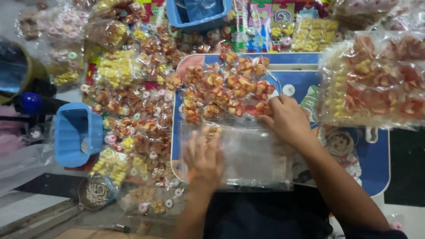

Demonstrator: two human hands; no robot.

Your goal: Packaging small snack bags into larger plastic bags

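Pressed the left hand [204, 155] flat on the clear bag [254, 155] at 6 o'clock of the blue table [374, 163], fingers stretched out and loosely apart, gripping nothing; blurred at the tips. Reached with the right hand [287, 119] to 12 o'clock of that bag, fingers curled down together against the near edge of the sweets packets [226, 88]. Could not tell whether pinched on a packet or only touching it.

Judged the work partly done. Counted a good spread of red-and-yellow sweets packets already sealed and lying at 12 o'clock of the table, touching the bag's upper edge. Found the clear bag itself almost empty, flat and see-through, with only a few sweets showing near its upper left corner by the left fingertips. Left most of the packets outside it.

Saw much more around. Noted a heap of packed sweets [133, 110] on the floor at 9 o'clock, just beside the table, with a blue basket [77, 132] beyond it and a second blue basket [199, 13] at 12 o'clock. Spotted a small metal bowl [97, 192] at 8 o'clock, contents too small to tell. Marked a big full bag of sweets [376, 79] at 2 o'clock, overhanging the table's right part and close to the right hand. Found nothing between the hands and the packets, though little bare table to either side.
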